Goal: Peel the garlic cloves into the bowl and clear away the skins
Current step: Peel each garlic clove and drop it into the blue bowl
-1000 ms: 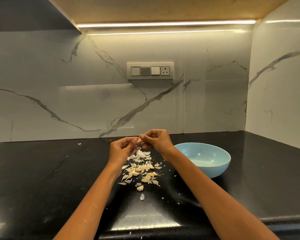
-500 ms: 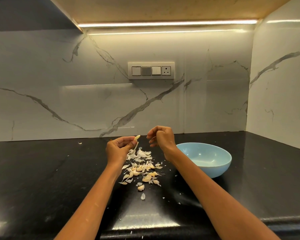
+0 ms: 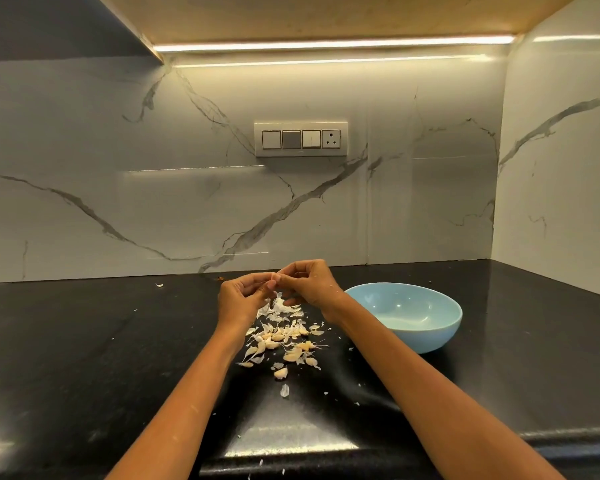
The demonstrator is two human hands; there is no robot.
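Bare left hand (image 3: 242, 299) meets right hand (image 3: 309, 284), fingers curled.

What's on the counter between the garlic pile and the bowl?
Head view: only scattered skin flecks between the pile and bowl.

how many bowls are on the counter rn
1. A light blue bowl sits on the black counter, to the right of the garlic pile and just beyond the right hand. No other bowl is in view.
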